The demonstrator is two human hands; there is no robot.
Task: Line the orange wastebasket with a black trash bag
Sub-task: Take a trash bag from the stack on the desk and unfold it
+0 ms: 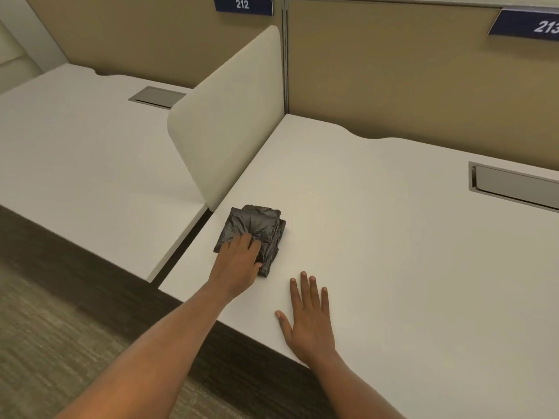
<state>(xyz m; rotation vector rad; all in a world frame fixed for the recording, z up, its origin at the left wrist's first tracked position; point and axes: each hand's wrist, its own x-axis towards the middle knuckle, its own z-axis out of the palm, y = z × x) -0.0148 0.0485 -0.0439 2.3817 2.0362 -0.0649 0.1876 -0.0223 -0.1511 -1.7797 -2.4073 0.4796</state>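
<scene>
A folded black trash bag (257,226) lies on the white desk (378,237), near its left front corner. My left hand (237,264) rests on the near half of the bag, fingers curled onto the plastic and gripping it. My right hand (310,316) lies flat and open on the desk a little to the right of the bag, touching nothing else. No orange wastebasket is in view.
A cream divider panel (230,122) stands just behind the bag, between this desk and a second white desk (84,152) on the left. Tan partition walls carry signs 212 (243,4) and 213. A grey cable hatch (514,184) is set into the desk at right. Carpet lies below.
</scene>
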